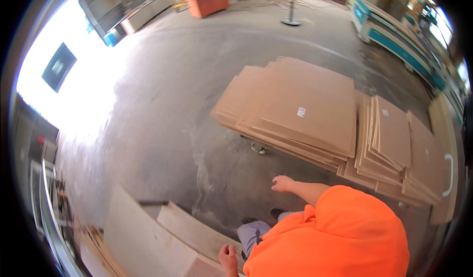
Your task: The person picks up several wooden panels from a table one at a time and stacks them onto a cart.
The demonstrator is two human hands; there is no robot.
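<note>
My right hand [283,184] reaches forward over the floor, its fingers loosely bent and a little apart, with nothing in them. Closest to it is a low wheeled stack of flat brown boards [310,107], which it does not touch. A small white label [301,112] sits on the top board. Low beside my leg, my left hand [228,258] is loosely curled, and no object shows in it. Pale boards [197,232] lie just left of that hand, apart from it.
More brown boards [391,127] lean in layers right of the stack, by a panel with a white handle [448,175]. A teal-and-white machine [394,43] stands at the far right. An orange box [208,2] and a round-based post [291,21] are farther back. Bright light enters at left.
</note>
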